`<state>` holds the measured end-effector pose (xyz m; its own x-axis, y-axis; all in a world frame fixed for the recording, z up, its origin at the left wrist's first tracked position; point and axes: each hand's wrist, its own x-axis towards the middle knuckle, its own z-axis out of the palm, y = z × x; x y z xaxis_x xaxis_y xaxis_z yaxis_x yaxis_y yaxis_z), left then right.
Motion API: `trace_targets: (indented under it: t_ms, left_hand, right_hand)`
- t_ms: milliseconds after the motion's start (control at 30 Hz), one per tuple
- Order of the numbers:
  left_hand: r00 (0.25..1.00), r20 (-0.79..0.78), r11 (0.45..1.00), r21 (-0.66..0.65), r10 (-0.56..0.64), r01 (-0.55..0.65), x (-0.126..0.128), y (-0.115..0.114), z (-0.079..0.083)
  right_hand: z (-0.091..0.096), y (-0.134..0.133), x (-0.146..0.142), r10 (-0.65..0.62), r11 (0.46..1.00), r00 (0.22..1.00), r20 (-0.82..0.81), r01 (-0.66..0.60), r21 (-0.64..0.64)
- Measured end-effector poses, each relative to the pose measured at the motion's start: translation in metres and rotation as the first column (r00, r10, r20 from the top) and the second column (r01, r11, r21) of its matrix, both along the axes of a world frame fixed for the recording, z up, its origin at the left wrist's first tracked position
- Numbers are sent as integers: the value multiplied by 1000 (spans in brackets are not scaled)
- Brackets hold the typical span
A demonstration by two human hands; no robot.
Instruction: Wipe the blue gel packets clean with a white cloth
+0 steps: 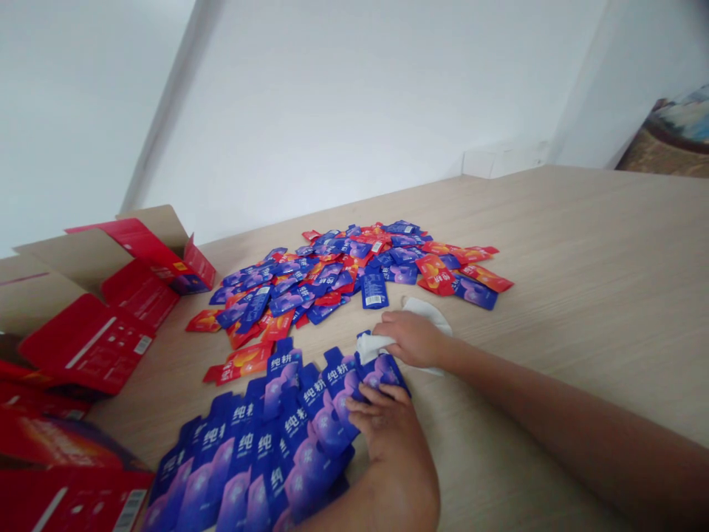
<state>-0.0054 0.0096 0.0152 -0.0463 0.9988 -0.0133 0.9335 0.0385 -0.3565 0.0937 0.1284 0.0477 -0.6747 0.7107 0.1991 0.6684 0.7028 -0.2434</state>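
- Right now the left hand [388, 432] is laid flat across overlapping rows of blue sachets [310, 436], its fingers pressed together and curled over the sachet nearest the right hand; whether an edge is being pinched cannot be told.
- The right hand [414, 338] is closed around a bunched white cloth [374, 347], which is gripped under the palm and fingers, with a fold spread out beyond the hand.
- The sachet nearest the right hand is held between both hands, under the left fingertips and touching the cloth; the rest of the rows are stretched out under and to the left of the left hand.
- The sachets are judged light, thin and slippery, so sliding under pressure can be expected; the flat top edge looks like the best place to be held.
- The cloth is judged soft and light, and is easily kept bunched in the fist.
- Beyond both hands, a loose heap of blue and red sachets [332, 270] is spread on a pale wood-grain table [581, 251].
- Opened red cardboard cartons [83, 343] are seen well to the left of the hands.
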Motion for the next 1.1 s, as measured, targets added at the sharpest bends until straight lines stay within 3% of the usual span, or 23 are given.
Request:
trace_targets:
  t_ms: [233,433,533,733,967,1100]
  left_hand:
    - [997,-56,998,31,-50,52,0,-1,0]
    - [997,-72,999,21,-28,30,-1,0,-4]
    - [997,-65,999,26,-32,34,-2,0,-4]
    - [995,-74,997,33,-74,77,-2,-1,-1]
    - [997,-71,1000,-12,-27,26,0,0,0]
    - [997,-78,999,-18,-28,27,1,-1,5]
  right_hand:
    - [2,-13,-7,208,977,978,-10,-209,-50]
    - [-9,6,-1,-12,1000,999,34,13,-28]
    - [-4,3,2,-34,999,999,-1,34,10]
    - [2,-14,-5,222,974,975,-19,-222,-51]
    - [-9,5,2,-14,999,1000,11,14,-30]
    - [1,-6,0,15,1000,998,-59,-14,10]
